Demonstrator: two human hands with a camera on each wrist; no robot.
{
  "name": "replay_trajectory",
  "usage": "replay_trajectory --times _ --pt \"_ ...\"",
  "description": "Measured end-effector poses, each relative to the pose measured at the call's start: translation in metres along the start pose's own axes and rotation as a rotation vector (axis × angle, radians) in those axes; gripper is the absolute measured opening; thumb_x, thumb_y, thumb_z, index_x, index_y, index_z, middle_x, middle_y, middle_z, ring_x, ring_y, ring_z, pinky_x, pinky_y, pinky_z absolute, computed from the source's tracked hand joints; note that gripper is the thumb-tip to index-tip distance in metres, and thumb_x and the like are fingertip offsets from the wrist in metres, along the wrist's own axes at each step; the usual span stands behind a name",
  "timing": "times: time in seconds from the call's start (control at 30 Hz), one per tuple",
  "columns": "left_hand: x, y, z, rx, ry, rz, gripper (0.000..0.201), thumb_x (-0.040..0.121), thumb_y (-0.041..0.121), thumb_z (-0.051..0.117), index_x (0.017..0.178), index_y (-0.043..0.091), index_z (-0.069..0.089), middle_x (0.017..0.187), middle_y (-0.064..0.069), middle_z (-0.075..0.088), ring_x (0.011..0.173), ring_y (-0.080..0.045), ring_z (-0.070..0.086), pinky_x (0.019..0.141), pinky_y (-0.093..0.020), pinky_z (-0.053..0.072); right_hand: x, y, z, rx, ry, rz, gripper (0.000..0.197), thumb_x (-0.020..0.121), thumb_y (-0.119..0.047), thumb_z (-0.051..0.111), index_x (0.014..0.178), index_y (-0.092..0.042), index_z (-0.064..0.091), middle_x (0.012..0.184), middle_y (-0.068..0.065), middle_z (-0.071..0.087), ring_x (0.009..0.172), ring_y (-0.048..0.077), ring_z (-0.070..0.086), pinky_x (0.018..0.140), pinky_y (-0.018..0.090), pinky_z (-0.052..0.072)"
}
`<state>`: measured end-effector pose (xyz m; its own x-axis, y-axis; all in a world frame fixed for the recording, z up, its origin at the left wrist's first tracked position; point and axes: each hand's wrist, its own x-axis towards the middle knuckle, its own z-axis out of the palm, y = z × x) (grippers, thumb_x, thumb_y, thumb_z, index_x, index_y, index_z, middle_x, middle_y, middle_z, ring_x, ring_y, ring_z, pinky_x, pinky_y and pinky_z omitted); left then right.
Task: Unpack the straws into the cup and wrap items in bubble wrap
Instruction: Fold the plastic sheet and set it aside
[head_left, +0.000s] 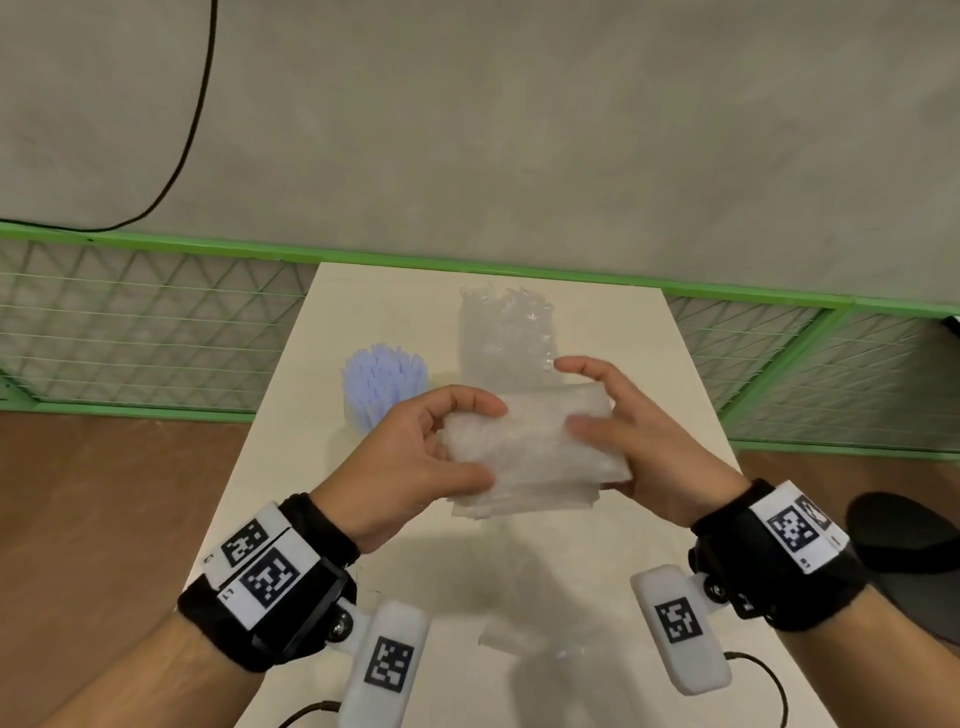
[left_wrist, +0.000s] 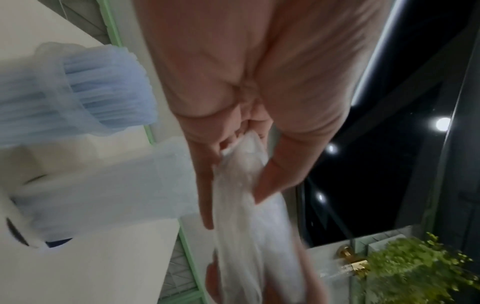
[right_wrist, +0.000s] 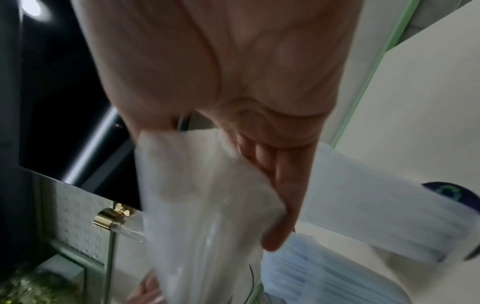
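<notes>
Clear bundle (head_left: 524, 447) between two hands

The head view looks down from above onto both hands over the table (head_left: 519, 571). Each wrist view looks close along its palm toward the fingertips. All three share the bubble wrap bundle (head_left: 524, 447) (left_wrist: 244, 205) (right_wrist: 202, 201) between the fingers and the straws (head_left: 384, 379) (left_wrist: 103, 90) (right_wrist: 311, 267) beyond them.

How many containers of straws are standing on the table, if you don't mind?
2: a cup of blue straws at the left hand's far side, and a clear container beyond the right hand.
</notes>
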<state>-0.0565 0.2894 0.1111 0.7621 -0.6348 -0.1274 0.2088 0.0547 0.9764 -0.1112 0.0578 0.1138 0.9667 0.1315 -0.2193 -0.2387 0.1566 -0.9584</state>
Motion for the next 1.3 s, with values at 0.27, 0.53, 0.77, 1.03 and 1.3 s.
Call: replay_trajectory --times 0.27,0.53,0.77,1.03,1.3 --pt "0.001 -0.027 0.016 0.315 -0.031 0.067 0.066 0.079 -0.018 0.053 0.113 0.036 0.07 0.116 0.005 0.07 0.06 -0.022 0.052 0.059 -0.03 0.042 0.006 0.023 0.009 -0.059 0.285 0.092 0.024 0.092 -0.035 0.055 0.114 -0.027 0.059 0.095 -0.004 0.06 0.079 0.015 0.056 0.056 0.026 0.042" --pt "0.017 -0.047 0.045 -0.095 0.157 -0.059 0.03 0.083 0.005 0.074 0.11 0.018 0.074 0.114 0.005 0.073 0.108 -0.015 0.069 0.09 -0.03 0.056 0.021 0.047 0.013 -0.77 0.625 -0.236 0.032 0.101 -0.038 0.044 0.087 -0.009 0.044 0.065 -0.004 0.051 0.055 0.004 0.049 0.052 0.013 0.038" --pt "0.021 -0.07 0.018 0.161 0.196 -0.068 0.043 0.081 -0.003 0.074 0.113 0.026 0.074 0.117 0.01 0.071 0.109 -0.009 0.067 0.098 -0.035 0.053 0.022 0.078 -0.012 -0.711 0.445 -0.219 0.012 0.104 -0.024 0.038 0.106 -0.019 0.049 0.075 0.001 0.056 0.06 0.007 0.052 0.057 0.021 0.044" --pt "-0.006 -0.127 -0.047 0.851 0.364 -0.2 0.045 0.087 -0.003 0.063 0.125 0.02 0.067 0.135 0.002 0.061 0.126 -0.017 0.055 0.105 -0.015 0.031 -0.038 0.204 -0.047 -1.348 -0.269 0.202 0.071 0.07 -0.063 0.063 0.13 -0.031 0.042 0.122 -0.01 0.045 0.108 0.014 0.043 0.091 0.035 0.041" --pt "-0.011 -0.152 -0.054 0.921 0.28 -0.277 0.054 0.085 0.01 0.07 0.135 0.024 0.057 0.144 0.001 0.053 0.13 -0.019 0.05 0.106 -0.022 0.034 -0.041 0.227 -0.038 -1.514 -0.081 0.108 0.052 0.086 -0.047 0.019 0.103 -0.025 0.063 0.102 -0.004 0.065 0.094 0.024 0.061 0.074 0.035 0.04"
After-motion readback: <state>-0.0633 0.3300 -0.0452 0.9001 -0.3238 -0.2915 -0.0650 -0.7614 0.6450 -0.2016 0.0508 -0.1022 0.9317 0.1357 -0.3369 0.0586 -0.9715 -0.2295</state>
